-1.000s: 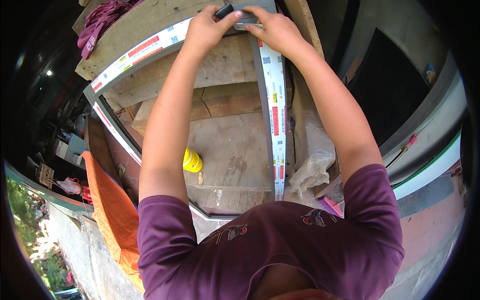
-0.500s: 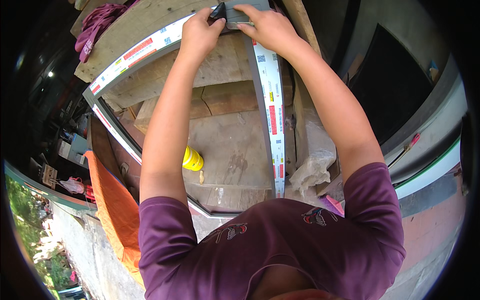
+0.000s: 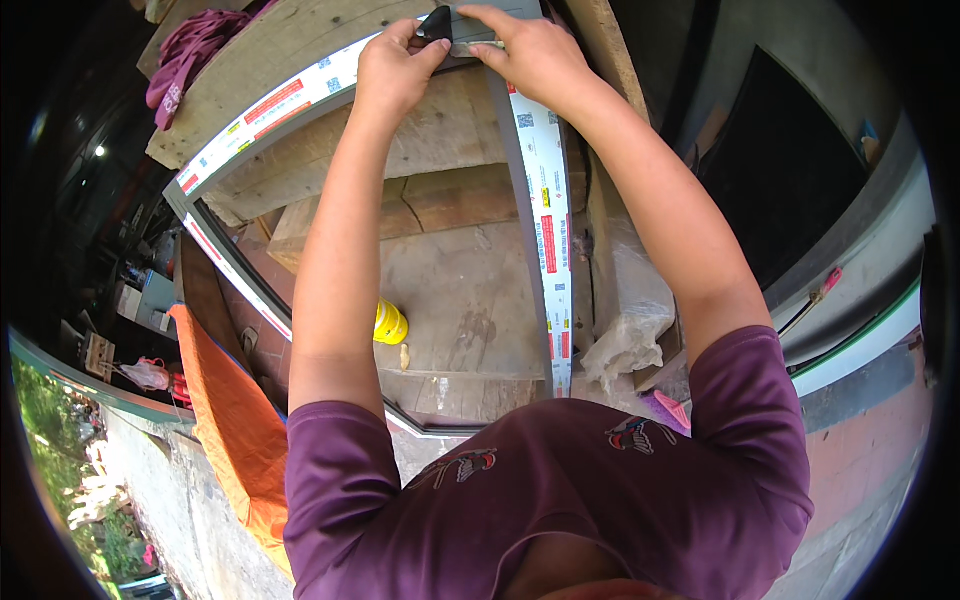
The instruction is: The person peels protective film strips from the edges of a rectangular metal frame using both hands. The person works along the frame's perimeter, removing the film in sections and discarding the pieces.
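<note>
A large grey window-like frame, its faces covered with printed white protective film, lies across a wooden bench. Both my hands are at its far right corner. My left hand is closed, thumb and fingers pinching a small black pointed piece on the corner. From the right, my right hand grips a thin, flat, light-coloured strip-like tool between thumb and fingers. Its tip reaches the black piece; I cannot make out its exact kind.
Inside the frame's opening, a yellow tub stands on the boards. A purple cloth lies at the far left, an orange tarp hangs at the left. Crumpled plastic sheeting and a dark panel are on the right.
My left hand and forearm have shifted slightly. My right fingers have edged a little to the left over the corner. Both grips stay the same.
</note>
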`<state>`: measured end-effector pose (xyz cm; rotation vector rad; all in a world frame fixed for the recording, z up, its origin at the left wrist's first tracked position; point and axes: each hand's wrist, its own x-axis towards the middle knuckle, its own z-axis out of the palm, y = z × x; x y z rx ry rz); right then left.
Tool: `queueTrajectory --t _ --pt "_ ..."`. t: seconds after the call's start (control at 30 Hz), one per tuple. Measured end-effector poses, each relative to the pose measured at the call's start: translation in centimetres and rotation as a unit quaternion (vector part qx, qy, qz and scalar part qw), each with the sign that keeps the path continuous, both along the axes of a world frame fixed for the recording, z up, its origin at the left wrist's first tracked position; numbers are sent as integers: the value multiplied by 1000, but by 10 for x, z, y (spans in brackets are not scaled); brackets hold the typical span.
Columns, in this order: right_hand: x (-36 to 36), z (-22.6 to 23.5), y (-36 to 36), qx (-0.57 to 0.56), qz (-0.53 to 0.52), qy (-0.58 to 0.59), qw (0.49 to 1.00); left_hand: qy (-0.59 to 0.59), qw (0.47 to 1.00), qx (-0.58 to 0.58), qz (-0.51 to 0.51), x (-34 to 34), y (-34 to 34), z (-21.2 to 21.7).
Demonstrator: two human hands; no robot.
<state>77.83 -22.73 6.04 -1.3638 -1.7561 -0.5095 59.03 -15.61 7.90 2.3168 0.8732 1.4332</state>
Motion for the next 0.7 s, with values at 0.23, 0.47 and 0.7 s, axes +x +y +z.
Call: queueTrajectory --t 0.23,0.47,0.7 --pt "-2 2 7 35 0 -14 999 -30 998 -26 -41 -2 4 -1" --pt "-12 12 3 11 37 48 998 -71 992 -66 -81 -4 19 -6" --pt "8 15 16 90 65 62 992 -112 983 -85 -119 -8 20 -7"
